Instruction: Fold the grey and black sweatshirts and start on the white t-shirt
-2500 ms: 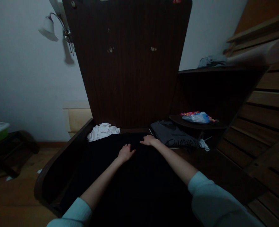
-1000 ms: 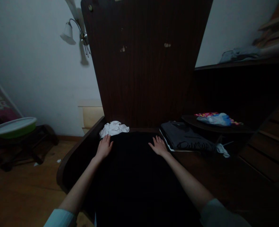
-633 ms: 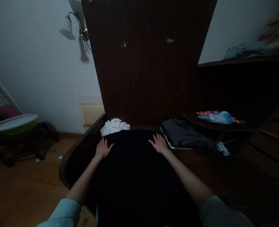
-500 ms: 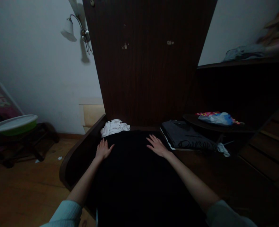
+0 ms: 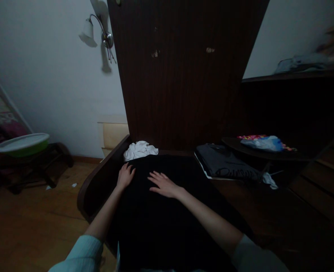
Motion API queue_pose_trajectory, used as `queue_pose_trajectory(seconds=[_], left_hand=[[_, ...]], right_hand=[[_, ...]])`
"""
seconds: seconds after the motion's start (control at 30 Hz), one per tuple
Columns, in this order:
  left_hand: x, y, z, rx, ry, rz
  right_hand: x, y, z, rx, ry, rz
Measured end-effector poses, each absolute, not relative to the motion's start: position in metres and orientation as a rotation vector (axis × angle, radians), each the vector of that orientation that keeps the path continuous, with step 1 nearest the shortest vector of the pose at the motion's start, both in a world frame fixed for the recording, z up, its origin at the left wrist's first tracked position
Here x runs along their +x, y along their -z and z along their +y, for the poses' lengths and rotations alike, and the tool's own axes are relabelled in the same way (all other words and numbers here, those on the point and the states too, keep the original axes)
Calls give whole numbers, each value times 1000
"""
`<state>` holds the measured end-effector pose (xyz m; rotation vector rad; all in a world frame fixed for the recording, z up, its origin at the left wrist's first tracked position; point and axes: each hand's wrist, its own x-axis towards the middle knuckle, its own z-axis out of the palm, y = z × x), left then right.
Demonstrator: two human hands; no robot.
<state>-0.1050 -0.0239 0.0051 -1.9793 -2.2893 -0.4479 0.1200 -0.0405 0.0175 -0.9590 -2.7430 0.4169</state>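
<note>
A large black cloth (image 5: 167,223), its kind hard to make out in the dim light, lies spread over the dark wooden surface before me. My left hand (image 5: 125,176) rests at its left edge, fingers slightly bent and apart, palm down. Near the middle of the cloth's far part lies my right hand (image 5: 163,184), flat with fingers spread and pointing left. Neither hand grips anything. Just beyond the cloth's far left corner sits a crumpled white cloth (image 5: 140,150).
A raised wooden side (image 5: 89,189) borders the left. On the right lie a dark grey printed bag (image 5: 226,160) and a shelf with a plastic bag (image 5: 263,142). A green basin (image 5: 28,147) stands on a stool at far left. A wall lamp (image 5: 88,30) hangs above.
My right hand has slid left across the black cloth, towards its middle. The left hand stays at the left edge, its fingers a little more bent. The view has shifted slightly left.
</note>
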Motion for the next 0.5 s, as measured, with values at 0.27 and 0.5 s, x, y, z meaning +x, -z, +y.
queue_pose_trajectory(seconds=[0.27, 0.5], left_hand=[[-114, -11, -26, -1794, 829, -2481], [-113, -11, -30, -1702, 829, -2512]], right_hand=[[119, -4, -46, -946, -525, -2716], [119, -7, -50, -798, -426, -2615]])
